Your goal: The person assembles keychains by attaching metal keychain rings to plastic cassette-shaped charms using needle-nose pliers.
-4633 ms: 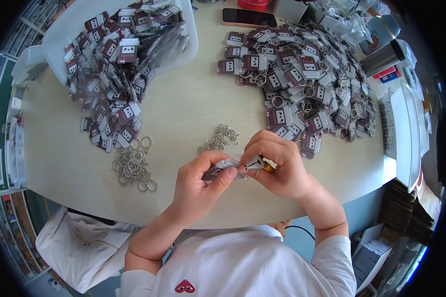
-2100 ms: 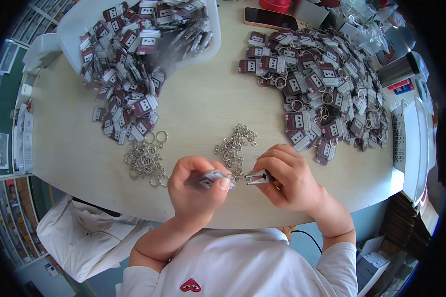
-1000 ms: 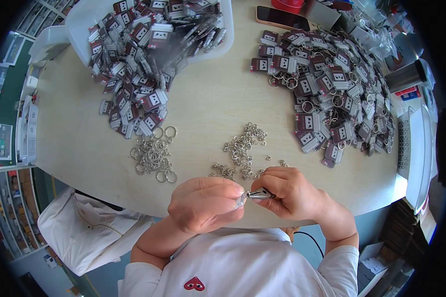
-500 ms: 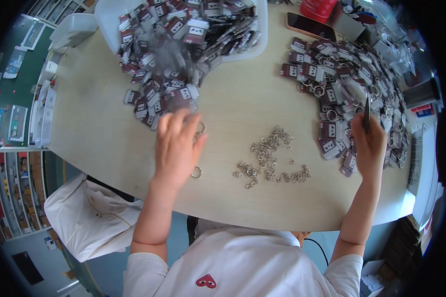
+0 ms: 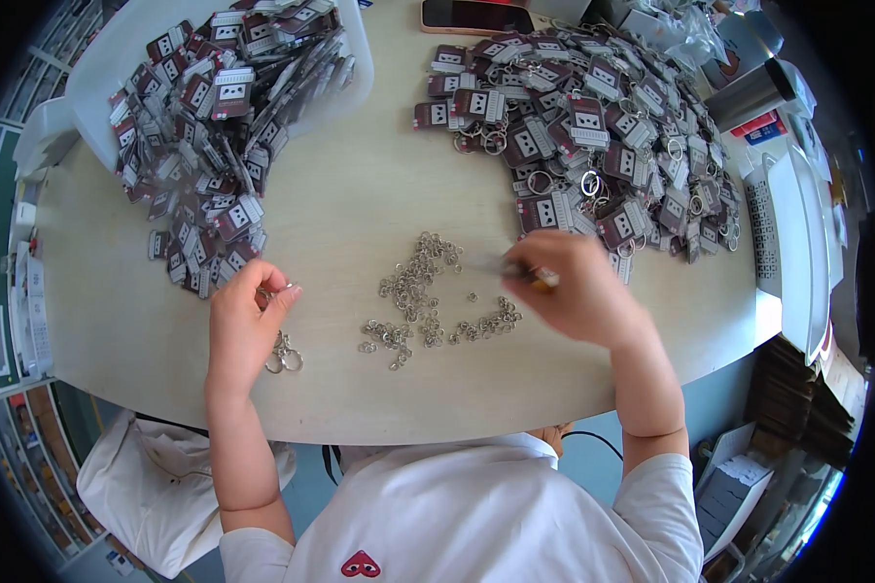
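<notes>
My left hand point(image 5: 245, 321) is pinched shut near the table's left side, a metal key ring point(image 5: 262, 297) showing partly between its fingers. Beside its wrist, more key rings point(image 5: 286, 360) lie on the table. My right hand point(image 5: 578, 291) grips a slim pointed tool point(image 5: 515, 270), dark with a bit of orange-yellow; motion blurs its pale tip, so its kind is unclear. That tip hovers by a heap of small metal jump rings point(image 5: 420, 282) in the middle. Beyond my left hand are flat cassette-shaped charms point(image 5: 233, 219) in brown and grey.
The left charms spill from a white plastic tub point(image 5: 360, 58). A large pile of similar charms with key rings point(image 5: 593, 136) covers the right side. Behind it lie a phone point(image 5: 476, 16) and clear plastic bags point(image 5: 690, 39). A metal cup point(image 5: 749, 95) and a white tray point(image 5: 797, 243) stand far right.
My right hand has swung left from the right pile to the jump rings, tool still in it. My left hand has closed its spread fingers on a key ring. The whole view has shifted right.
</notes>
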`<move>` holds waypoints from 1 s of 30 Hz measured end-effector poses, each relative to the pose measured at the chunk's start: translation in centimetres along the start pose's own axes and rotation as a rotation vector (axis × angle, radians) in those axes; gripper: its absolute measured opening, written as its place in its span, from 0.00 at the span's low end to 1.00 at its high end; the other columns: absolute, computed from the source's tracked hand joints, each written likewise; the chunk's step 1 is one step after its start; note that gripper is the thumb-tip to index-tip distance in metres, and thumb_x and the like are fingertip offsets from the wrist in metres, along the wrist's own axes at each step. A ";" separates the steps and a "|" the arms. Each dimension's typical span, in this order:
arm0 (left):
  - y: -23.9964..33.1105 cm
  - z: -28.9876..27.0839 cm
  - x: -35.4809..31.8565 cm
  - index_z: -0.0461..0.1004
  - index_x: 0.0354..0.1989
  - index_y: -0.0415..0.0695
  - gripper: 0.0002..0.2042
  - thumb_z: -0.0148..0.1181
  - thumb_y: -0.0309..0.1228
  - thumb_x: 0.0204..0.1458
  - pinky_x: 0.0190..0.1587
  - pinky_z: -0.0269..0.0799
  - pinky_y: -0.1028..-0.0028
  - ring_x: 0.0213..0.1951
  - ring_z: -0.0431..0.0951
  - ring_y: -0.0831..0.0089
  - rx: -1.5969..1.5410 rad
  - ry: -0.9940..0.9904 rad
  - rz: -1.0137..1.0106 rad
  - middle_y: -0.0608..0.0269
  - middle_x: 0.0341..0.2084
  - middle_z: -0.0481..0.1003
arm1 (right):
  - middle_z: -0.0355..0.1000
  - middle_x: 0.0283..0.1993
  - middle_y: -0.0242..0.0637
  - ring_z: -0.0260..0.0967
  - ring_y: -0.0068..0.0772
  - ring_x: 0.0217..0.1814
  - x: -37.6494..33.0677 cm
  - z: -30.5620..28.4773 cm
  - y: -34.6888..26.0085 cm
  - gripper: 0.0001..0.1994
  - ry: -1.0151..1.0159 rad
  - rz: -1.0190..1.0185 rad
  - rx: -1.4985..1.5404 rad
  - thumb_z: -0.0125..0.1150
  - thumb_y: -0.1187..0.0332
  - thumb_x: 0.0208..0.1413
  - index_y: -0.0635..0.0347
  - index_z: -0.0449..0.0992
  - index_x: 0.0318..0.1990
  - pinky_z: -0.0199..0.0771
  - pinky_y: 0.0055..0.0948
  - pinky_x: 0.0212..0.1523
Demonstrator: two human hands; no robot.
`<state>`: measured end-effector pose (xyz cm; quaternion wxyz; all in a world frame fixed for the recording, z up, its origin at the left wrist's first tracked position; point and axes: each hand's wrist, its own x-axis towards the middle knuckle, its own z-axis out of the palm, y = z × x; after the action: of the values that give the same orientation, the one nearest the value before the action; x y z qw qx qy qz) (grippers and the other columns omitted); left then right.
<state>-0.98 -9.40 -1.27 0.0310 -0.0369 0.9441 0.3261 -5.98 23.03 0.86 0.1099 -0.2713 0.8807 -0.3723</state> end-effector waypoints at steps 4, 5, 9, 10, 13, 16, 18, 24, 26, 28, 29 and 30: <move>1.0 1.2 -0.9 0.62 0.29 0.41 0.09 0.58 0.27 0.52 0.33 0.68 0.81 0.29 0.73 0.81 -0.684 -0.025 -0.109 0.58 0.31 0.76 | 0.66 0.26 0.39 0.65 0.44 0.33 0.5 2.5 0.5 0.07 -0.068 -0.166 -0.120 0.60 0.75 0.42 0.63 0.71 0.30 0.66 0.38 0.35; 1.5 1.3 -1.1 0.62 0.29 0.41 0.09 0.58 0.27 0.52 0.33 0.68 0.81 0.29 0.73 0.81 -0.685 -0.023 -0.111 0.58 0.31 0.76 | 0.66 0.26 0.39 0.65 0.44 0.33 0.4 2.7 0.6 0.07 -0.071 -0.167 -0.120 0.60 0.75 0.42 0.63 0.71 0.30 0.66 0.38 0.35; 3.2 2.5 -2.0 0.61 0.30 0.44 0.08 0.56 0.28 0.54 0.35 0.70 0.80 0.32 0.74 0.77 -1.016 -0.068 -0.175 0.56 0.31 0.76 | 0.67 0.29 0.38 0.66 0.43 0.35 0.1 3.4 0.4 0.08 -0.133 -0.163 -0.252 0.60 0.75 0.41 0.62 0.71 0.31 0.66 0.38 0.38; 3.5 2.8 -2.2 0.61 0.30 0.44 0.08 0.56 0.28 0.54 0.36 0.70 0.80 0.32 0.74 0.77 -1.108 -0.065 -0.207 0.56 0.31 0.76 | 0.68 0.30 0.37 0.66 0.42 0.35 0.1 3.4 0.2 0.08 -0.121 -0.174 -0.309 0.59 0.75 0.41 0.62 0.71 0.32 0.66 0.38 0.38; 4.0 3.7 -2.5 0.62 0.31 0.44 0.09 0.57 0.28 0.52 0.37 0.70 0.78 0.33 0.74 0.76 -1.202 -0.085 -0.200 0.55 0.32 0.75 | 0.68 0.30 0.38 0.66 0.42 0.35 0.6 2.6 0.1 0.10 -0.055 -0.208 -0.088 0.59 0.77 0.39 0.63 0.71 0.33 0.66 0.37 0.37; 4.6 4.2 -2.7 0.62 0.31 0.45 0.10 0.59 0.25 0.50 0.38 0.71 0.77 0.34 0.75 0.75 -1.257 -0.124 -0.195 0.55 0.33 0.75 | 0.67 0.28 0.39 0.66 0.41 0.31 0.6 1.3 -0.3 0.11 0.014 -0.210 0.041 0.59 0.80 0.38 0.64 0.71 0.34 0.67 0.34 0.32; 5.4 4.8 -2.8 0.62 0.31 0.45 0.11 0.60 0.23 0.49 0.38 0.71 0.77 0.34 0.75 0.75 -1.297 -0.127 -0.178 0.56 0.33 0.75 | 0.67 0.27 0.40 0.66 0.41 0.29 0.3 0.7 0.1 0.10 0.036 -0.166 0.041 0.59 0.80 0.39 0.65 0.71 0.33 0.67 0.33 0.30; 6.1 6.0 -2.4 0.63 0.31 0.46 0.10 0.59 0.21 0.49 0.37 0.72 0.78 0.34 0.75 0.76 -1.452 -0.167 -0.270 0.59 0.32 0.75 | 0.68 0.26 0.45 0.67 0.48 0.28 0.1 0.4 0.3 0.08 0.123 0.010 0.054 0.59 0.75 0.44 0.67 0.72 0.33 0.68 0.37 0.29; 6.4 6.3 -2.5 0.63 0.31 0.47 0.09 0.58 0.22 0.50 0.36 0.73 0.81 0.34 0.76 0.76 -1.475 -0.149 -0.282 0.60 0.32 0.75 | 0.68 0.26 0.46 0.67 0.49 0.28 0.0 0.2 0.3 0.07 0.143 0.047 -0.010 0.59 0.75 0.44 0.67 0.72 0.31 0.68 0.37 0.29; 6.7 6.6 -2.5 0.64 0.31 0.48 0.08 0.57 0.22 0.50 0.34 0.74 0.84 0.33 0.76 0.76 -1.502 -0.132 -0.291 0.61 0.32 0.75 | 0.69 0.26 0.45 0.68 0.46 0.27 -0.1 -0.7 0.7 0.07 0.129 0.089 -0.080 0.60 0.75 0.44 0.67 0.73 0.32 0.68 0.34 0.28; 6.8 6.7 -2.5 0.64 0.31 0.47 0.08 0.57 0.22 0.50 0.36 0.74 0.81 0.33 0.76 0.76 -1.541 -0.146 -0.353 0.60 0.32 0.75 | 0.70 0.27 0.44 0.68 0.43 0.26 -0.3 -1.1 0.8 0.07 0.114 0.127 -0.146 0.61 0.75 0.44 0.67 0.73 0.32 0.68 0.31 0.28; 6.9 6.7 -2.5 0.64 0.31 0.47 0.08 0.58 0.21 0.50 0.38 0.73 0.79 0.33 0.75 0.76 -1.578 -0.159 -0.416 0.60 0.32 0.75 | 0.70 0.27 0.44 0.68 0.43 0.26 -0.4 -1.2 0.9 0.07 0.115 0.129 -0.148 0.61 0.75 0.44 0.67 0.73 0.32 0.68 0.31 0.28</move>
<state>1.08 0.32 -2.09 0.1228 -0.1990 0.4059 0.8835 -6.53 24.48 1.01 0.0624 -0.1995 0.9264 -0.3132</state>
